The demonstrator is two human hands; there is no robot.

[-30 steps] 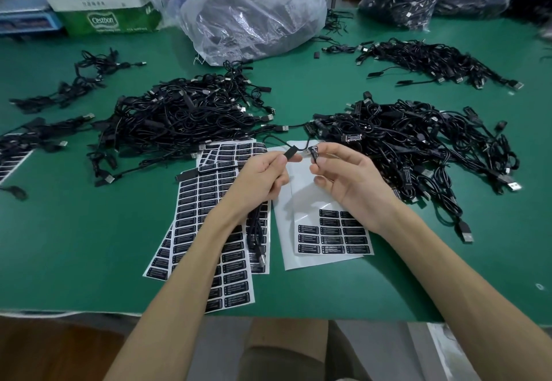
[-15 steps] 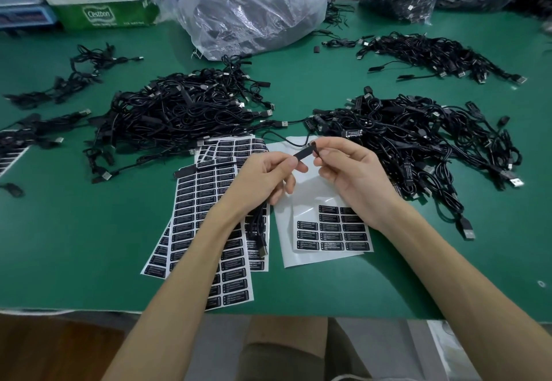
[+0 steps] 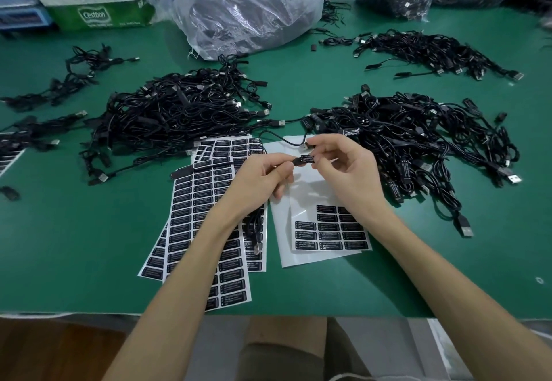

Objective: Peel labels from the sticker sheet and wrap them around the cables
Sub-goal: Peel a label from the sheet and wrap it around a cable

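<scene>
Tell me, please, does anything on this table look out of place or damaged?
Nothing looks damaged. The full sticker sheets lie fanned and overlapping, not squared up, and a small black piece lies alone, apart from the cable piles.

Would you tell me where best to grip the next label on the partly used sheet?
Probably the top row's leftmost label: catch its upper-left corner with a fingernail, coming from the bare backing above and left, where no neighbours crowd it.
</scene>
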